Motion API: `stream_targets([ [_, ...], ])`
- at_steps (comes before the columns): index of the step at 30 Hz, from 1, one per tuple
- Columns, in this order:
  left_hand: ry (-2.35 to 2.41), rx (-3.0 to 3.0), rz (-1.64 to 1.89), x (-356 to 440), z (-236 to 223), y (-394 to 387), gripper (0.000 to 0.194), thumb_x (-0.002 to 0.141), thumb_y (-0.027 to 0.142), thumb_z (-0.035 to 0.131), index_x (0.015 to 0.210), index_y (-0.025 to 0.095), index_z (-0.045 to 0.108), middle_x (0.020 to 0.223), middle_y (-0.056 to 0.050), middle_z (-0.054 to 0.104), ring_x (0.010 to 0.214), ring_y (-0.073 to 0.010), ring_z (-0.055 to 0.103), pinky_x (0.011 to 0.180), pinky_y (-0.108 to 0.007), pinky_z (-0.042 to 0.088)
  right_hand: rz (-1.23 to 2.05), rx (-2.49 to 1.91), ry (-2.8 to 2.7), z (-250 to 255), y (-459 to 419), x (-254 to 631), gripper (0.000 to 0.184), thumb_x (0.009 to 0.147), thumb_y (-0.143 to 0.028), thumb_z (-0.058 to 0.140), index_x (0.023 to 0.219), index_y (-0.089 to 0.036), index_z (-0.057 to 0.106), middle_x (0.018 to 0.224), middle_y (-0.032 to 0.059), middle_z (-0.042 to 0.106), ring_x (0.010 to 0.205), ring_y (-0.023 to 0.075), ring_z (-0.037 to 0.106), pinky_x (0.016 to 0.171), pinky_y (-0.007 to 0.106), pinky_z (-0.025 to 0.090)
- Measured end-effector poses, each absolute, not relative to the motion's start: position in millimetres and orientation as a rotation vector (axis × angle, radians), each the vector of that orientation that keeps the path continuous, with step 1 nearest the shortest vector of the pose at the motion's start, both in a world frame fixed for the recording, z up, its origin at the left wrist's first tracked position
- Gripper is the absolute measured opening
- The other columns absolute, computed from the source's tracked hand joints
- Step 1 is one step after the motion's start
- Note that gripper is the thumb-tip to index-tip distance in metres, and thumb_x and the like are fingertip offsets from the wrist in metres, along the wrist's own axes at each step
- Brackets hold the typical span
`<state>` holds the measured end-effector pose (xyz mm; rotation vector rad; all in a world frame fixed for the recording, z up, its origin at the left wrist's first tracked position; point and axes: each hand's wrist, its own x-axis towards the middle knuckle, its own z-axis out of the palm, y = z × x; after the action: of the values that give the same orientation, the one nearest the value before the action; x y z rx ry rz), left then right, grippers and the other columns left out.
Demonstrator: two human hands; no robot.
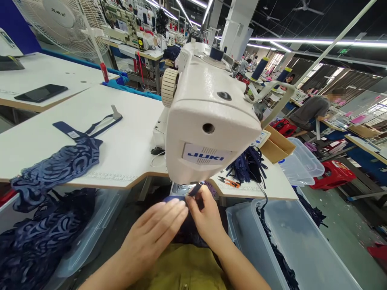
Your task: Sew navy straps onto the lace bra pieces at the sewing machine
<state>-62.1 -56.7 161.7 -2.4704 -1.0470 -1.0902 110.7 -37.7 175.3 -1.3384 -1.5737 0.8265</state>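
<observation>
In front of me stands a white JUKI sewing machine (211,108), its head facing me. Under it, close to the needle area, my right hand (207,213) pinches a navy strap (196,188) between thumb and forefinger. My left hand (157,225) lies beside it, fingers together and stretched over a piece of navy fabric (173,198); its grip underneath is hidden. To the left, a navy lace bra (60,161) lies on the white table with its straps spread out and its lower part hanging over the edge.
Orange-handled thread snips (229,182) and a bundle of navy straps (249,163) lie right of the machine. Plastic bins stand below: one with lace pieces (54,233) at left, another bin (302,237) at right. A phone (41,93) rests on the left table.
</observation>
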Motion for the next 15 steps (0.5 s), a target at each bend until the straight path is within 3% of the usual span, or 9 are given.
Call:
stream_targets([
  [3,-0.942,-2.69,-0.944,-67,159,-51,0.043,0.095,0.01,0.033,0.133,0.023,0.049,0.124,-0.002,0.064,0.121,-0.0116,0.054,0.111,-0.028,0.024,0.966,-1.353,-1.468,178,-32,112,0.009,0.083,-0.021,0.056,0.088,-0.022,0.049,0.075,-0.0029,0.047,0.071,0.0141,0.046,0.068,0.026,0.043],
  [8,-1.068,-2.738,-0.839,-68,153,-45,0.043,0.093,0.01,0.041,0.132,0.027,0.048,0.127,0.0,0.063,0.119,-0.0125,0.055,0.1,-0.027,0.033,1.225,-1.224,-1.269,172,-18,115,0.012,0.083,-0.024,0.053,0.094,-0.022,0.048,0.072,-0.0042,0.045,0.066,0.0128,0.047,0.065,0.023,0.044],
  [15,-1.079,-2.573,-0.874,-54,159,-44,0.039,0.091,0.017,0.048,0.13,0.022,0.05,0.123,-0.003,0.065,0.115,-0.0159,0.058,0.095,-0.029,0.035,0.96,-1.339,-1.445,166,4,124,0.005,0.085,-0.023,0.049,0.087,-0.021,0.053,0.069,-0.0032,0.054,0.063,0.0134,0.052,0.063,0.025,0.045],
])
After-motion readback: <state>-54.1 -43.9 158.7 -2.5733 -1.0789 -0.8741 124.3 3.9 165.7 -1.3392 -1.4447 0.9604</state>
